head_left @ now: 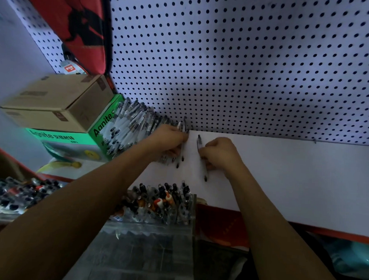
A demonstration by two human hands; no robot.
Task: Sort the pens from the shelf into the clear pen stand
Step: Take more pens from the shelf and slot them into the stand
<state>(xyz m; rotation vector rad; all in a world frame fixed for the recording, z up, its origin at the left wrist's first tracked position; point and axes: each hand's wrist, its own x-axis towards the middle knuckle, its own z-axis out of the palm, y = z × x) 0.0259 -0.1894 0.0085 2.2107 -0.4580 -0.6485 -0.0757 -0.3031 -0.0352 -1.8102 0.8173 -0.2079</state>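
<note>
Our right hand [218,153] pinches one pen [202,159] mid-barrel, right of the pen pile [129,127]; our left hand [171,142] clamps several pens [181,144] at the pile's edge. We judge them light, stiff, slippery; hold mid-barrel.

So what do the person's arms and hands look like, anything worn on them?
Both forearms are bare as far as the view shows: no sleeves, gloves or watch visible. Nothing shows on the left hand or right hand; in the dim light any rings on the fingers cannot be ruled out.

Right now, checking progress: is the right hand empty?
No, the right hand grips a pen lying on the white shelf.
</note>
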